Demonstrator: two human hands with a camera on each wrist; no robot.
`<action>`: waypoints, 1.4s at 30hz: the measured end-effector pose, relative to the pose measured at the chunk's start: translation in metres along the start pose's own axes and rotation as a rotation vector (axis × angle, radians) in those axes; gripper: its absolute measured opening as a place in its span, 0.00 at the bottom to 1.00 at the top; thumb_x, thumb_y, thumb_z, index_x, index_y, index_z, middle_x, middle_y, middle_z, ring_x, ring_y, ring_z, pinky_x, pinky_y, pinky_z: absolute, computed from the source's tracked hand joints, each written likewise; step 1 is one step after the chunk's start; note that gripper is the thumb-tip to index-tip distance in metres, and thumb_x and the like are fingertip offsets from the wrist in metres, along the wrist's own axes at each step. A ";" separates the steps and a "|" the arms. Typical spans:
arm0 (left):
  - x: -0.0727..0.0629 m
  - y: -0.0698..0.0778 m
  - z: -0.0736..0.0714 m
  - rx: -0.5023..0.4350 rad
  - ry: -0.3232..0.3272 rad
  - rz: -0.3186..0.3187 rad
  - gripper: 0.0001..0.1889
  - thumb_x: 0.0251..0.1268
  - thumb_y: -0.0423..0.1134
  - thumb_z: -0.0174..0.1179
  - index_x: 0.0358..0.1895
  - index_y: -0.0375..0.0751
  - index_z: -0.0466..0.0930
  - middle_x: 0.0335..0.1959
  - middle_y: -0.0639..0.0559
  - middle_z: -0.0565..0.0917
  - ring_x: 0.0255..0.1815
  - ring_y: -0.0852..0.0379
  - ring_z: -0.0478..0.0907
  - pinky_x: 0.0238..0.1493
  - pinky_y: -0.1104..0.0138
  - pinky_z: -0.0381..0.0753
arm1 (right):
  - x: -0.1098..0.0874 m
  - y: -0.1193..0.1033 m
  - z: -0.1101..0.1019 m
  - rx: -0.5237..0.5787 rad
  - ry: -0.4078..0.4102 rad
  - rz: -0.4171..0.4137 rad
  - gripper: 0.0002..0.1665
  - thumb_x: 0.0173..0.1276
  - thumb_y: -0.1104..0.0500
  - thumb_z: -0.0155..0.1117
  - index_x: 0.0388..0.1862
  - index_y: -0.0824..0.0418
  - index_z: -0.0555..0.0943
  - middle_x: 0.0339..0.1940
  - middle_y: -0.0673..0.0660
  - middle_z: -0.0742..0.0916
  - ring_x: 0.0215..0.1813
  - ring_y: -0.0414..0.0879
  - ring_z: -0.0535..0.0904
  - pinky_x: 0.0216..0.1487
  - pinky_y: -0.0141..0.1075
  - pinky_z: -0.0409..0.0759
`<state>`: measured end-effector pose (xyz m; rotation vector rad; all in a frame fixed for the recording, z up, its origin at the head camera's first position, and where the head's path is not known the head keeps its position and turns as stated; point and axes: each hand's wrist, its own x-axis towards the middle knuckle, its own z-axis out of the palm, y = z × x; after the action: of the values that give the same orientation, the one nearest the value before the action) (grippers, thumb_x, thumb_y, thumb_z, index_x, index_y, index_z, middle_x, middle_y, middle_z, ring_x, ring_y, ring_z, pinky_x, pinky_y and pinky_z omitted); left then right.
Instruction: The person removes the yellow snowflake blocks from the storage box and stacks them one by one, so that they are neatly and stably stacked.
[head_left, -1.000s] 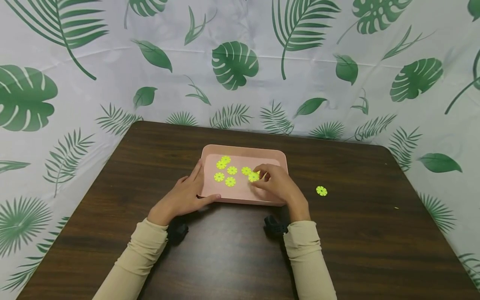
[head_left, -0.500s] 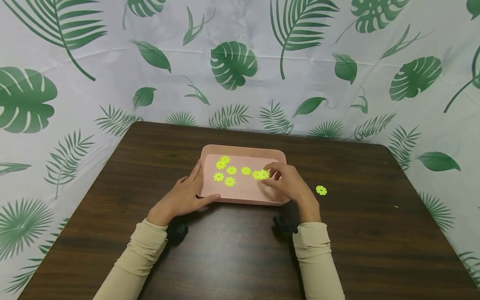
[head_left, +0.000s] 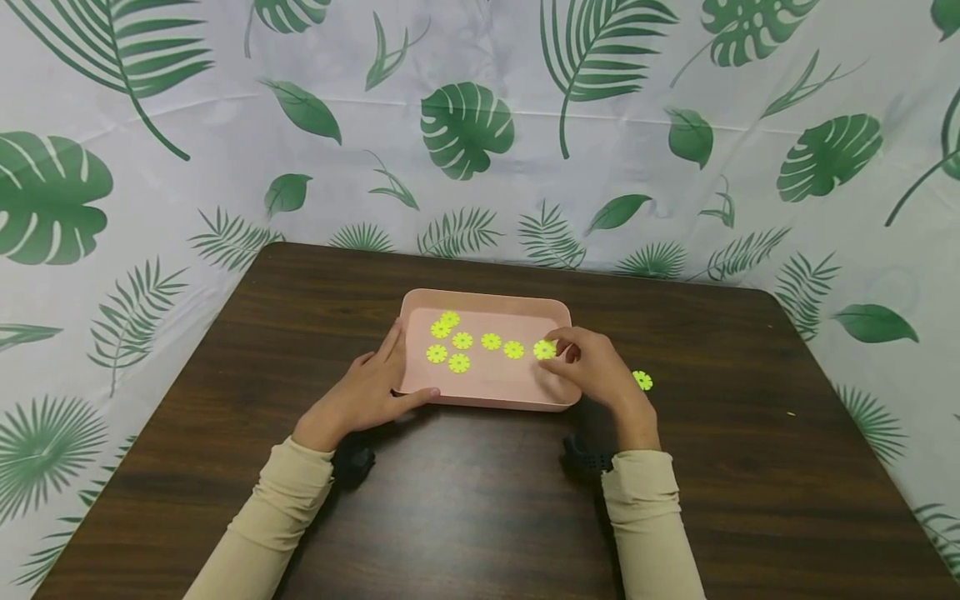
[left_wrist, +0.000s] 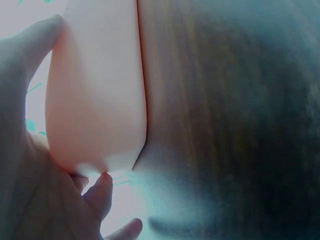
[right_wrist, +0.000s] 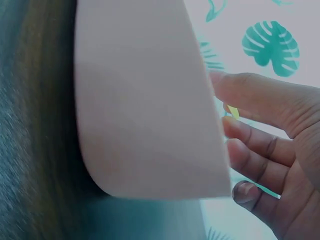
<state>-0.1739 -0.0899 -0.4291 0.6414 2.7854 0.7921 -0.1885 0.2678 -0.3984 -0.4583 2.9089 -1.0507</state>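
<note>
At its left end the pink tray (head_left: 480, 389) is braced on the table (head_left: 465, 508) by the spread left hand (head_left: 363, 390), seemingly for steadiness, while one yellow disc (head_left: 544, 350) is pinched over its right end by the right hand (head_left: 595, 367).

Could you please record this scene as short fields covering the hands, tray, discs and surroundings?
Left hand: rests against the tray's left end, thumb at near rim
Right hand: pinches one disc at the tray's right end
Tray: pink, on dark table
Other discs in tray: seven, yellow
Disc outside: one, partly hidden behind right wrist
Backdrop: leaf-printed cloth
</note>
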 end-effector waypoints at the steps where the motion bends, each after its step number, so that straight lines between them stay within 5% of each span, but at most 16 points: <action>1: 0.000 0.000 0.000 0.000 0.000 0.000 0.58 0.68 0.71 0.55 0.84 0.34 0.38 0.86 0.39 0.33 0.84 0.42 0.47 0.72 0.33 0.56 | -0.001 0.001 -0.002 -0.004 0.005 0.004 0.21 0.66 0.58 0.77 0.56 0.64 0.85 0.37 0.57 0.82 0.38 0.51 0.75 0.38 0.42 0.76; 24: 0.000 0.000 0.000 0.006 -0.020 -0.018 0.59 0.68 0.72 0.54 0.84 0.34 0.36 0.85 0.40 0.32 0.83 0.40 0.50 0.72 0.33 0.55 | -0.039 0.042 -0.049 -0.070 0.103 0.140 0.25 0.70 0.56 0.74 0.61 0.66 0.82 0.43 0.63 0.85 0.42 0.54 0.78 0.40 0.41 0.79; 42: 0.001 0.001 -0.003 -0.007 -0.030 -0.007 0.58 0.69 0.71 0.54 0.84 0.34 0.37 0.85 0.40 0.31 0.85 0.42 0.45 0.73 0.33 0.55 | -0.069 0.092 -0.072 -0.121 0.052 0.261 0.26 0.71 0.53 0.73 0.59 0.70 0.82 0.44 0.65 0.85 0.43 0.55 0.80 0.39 0.42 0.78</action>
<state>-0.1750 -0.0897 -0.4263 0.6373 2.7547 0.7838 -0.1549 0.3987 -0.4062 -0.0489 2.9816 -0.8676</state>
